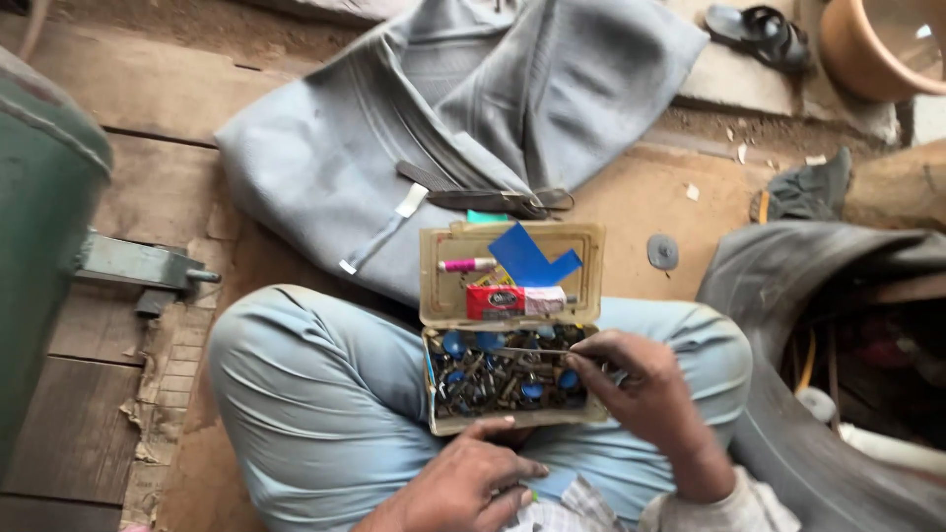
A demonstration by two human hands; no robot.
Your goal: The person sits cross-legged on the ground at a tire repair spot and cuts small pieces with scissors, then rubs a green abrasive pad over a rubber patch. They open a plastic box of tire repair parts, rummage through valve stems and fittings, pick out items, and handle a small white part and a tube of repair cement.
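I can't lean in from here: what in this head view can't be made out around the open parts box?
- Small metal parts in the beige plastic box: too small and blurred to identify.
- Thin metal rod: its right end hidden by the right hand.
- Left hand: wrist cut off by bottom edge.
- Box underside: hidden by lap.

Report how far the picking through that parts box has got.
Done: the box sits open on the lap, lid up. In hand: the right hand pinches a thin metal pin over the small parts; the left hand steadies the box's near edge. Left: the grey tube lies untouched behind.
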